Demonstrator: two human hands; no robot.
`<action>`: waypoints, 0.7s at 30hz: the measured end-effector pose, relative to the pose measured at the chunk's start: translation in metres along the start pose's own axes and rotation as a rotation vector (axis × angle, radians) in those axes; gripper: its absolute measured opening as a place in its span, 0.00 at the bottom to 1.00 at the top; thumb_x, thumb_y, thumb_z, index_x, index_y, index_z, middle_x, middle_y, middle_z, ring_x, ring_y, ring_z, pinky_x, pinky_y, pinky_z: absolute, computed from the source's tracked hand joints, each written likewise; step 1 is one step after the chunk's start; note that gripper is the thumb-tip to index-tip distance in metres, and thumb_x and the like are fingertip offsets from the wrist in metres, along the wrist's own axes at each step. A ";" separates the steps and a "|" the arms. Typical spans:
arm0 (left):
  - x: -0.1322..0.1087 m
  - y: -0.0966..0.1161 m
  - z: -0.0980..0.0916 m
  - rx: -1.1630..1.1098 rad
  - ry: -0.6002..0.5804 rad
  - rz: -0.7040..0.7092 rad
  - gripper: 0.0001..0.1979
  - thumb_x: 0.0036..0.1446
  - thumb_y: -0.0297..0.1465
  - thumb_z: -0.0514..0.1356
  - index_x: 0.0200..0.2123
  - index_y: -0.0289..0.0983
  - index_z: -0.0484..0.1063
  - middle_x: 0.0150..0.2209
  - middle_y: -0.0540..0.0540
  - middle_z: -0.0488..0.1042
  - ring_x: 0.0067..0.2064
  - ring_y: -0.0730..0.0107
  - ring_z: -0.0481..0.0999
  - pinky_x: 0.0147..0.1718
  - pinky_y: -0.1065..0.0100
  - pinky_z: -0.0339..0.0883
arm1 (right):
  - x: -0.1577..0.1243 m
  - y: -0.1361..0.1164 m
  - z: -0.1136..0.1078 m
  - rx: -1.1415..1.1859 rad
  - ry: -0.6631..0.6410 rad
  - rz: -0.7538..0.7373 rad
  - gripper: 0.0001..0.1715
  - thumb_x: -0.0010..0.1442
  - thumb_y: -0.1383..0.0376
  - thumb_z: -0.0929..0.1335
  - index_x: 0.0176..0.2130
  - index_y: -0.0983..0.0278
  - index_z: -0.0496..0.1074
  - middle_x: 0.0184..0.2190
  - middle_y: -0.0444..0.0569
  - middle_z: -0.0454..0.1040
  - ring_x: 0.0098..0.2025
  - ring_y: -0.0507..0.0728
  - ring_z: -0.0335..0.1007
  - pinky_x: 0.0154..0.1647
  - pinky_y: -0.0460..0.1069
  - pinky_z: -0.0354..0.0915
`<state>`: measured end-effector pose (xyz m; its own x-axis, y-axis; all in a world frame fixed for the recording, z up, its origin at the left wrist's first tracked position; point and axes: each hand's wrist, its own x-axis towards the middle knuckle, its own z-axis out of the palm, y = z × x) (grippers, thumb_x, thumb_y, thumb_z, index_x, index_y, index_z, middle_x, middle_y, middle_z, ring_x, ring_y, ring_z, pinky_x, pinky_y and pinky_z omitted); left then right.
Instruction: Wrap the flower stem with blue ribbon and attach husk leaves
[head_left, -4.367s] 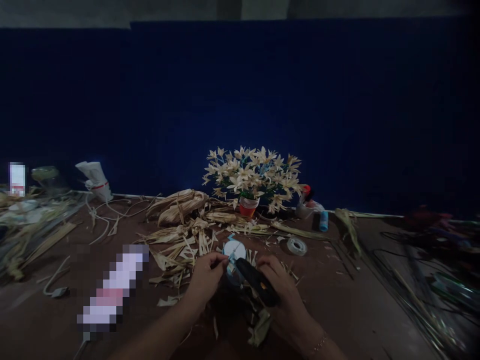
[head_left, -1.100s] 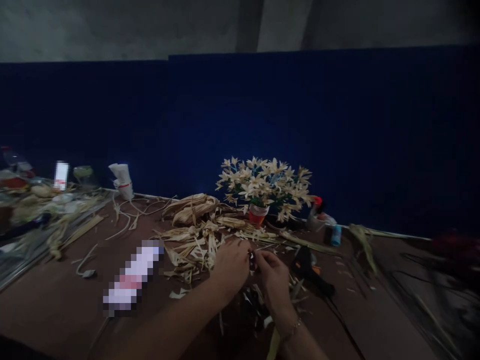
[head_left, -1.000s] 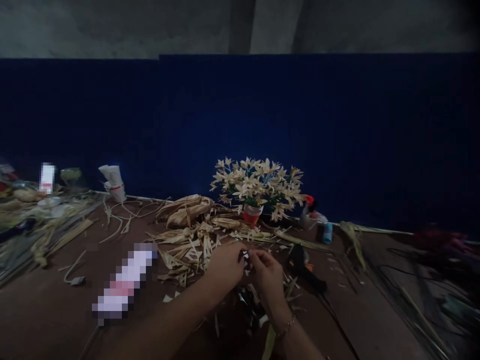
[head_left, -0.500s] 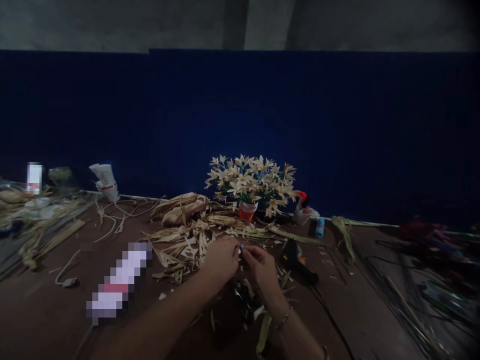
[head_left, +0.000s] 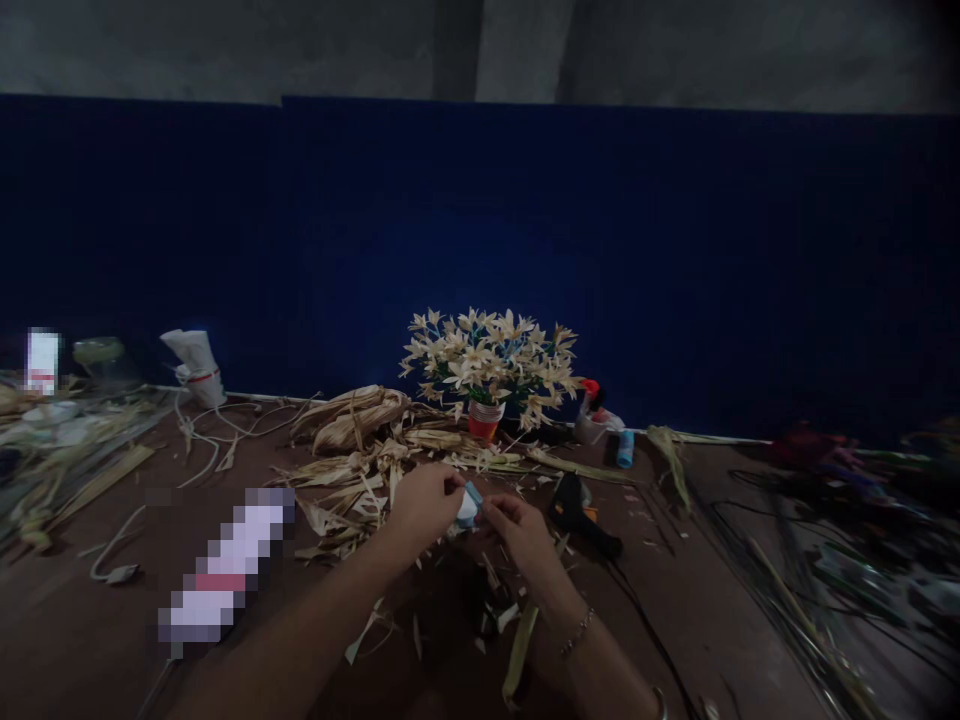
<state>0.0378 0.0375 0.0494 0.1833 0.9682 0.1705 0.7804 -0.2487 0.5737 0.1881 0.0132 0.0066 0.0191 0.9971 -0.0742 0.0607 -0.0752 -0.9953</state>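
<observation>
Above the middle of the table, my left hand [head_left: 426,506] and my right hand [head_left: 519,528] meet at a small light-blue and white piece [head_left: 470,506], perhaps paper or tape. Each hand pinches it between thumb and fingers, the left from one side and the right from the other. Dry corn husks [head_left: 352,470] lie in a heap behind and left of the hands. Beyond them stands a red and white pot [head_left: 484,418] full of cream husk flowers [head_left: 487,355]. A black glue gun [head_left: 581,515] rests just right of my right hand.
A small light-blue roll [head_left: 625,449] stands at the back right by a whitish container [head_left: 596,425]. Pixelated objects and white cables [head_left: 206,450] occupy the left side. Wires and stems [head_left: 787,600] are strewn on the right. A blue partition [head_left: 480,220] closes the back.
The light-blue and white piece shows more between my fingers, and my hands are slightly farther apart. The whole view has shifted, so things appear a little farther left.
</observation>
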 end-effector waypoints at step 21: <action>-0.003 -0.007 -0.015 -0.527 -0.137 -0.180 0.08 0.37 0.30 0.57 0.23 0.31 0.71 0.19 0.50 0.70 0.22 0.74 0.66 0.23 0.73 0.59 | -0.067 -0.003 0.007 -1.289 -0.218 -0.266 0.30 0.46 0.74 0.59 0.51 0.68 0.60 0.49 0.58 0.63 0.48 0.60 0.60 0.45 0.50 0.57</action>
<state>0.0230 0.0355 0.0569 0.1784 0.9826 -0.0516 0.4096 -0.0265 0.9119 0.1800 -0.0533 0.0141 -0.2922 0.9562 -0.0165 0.9339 0.2816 -0.2204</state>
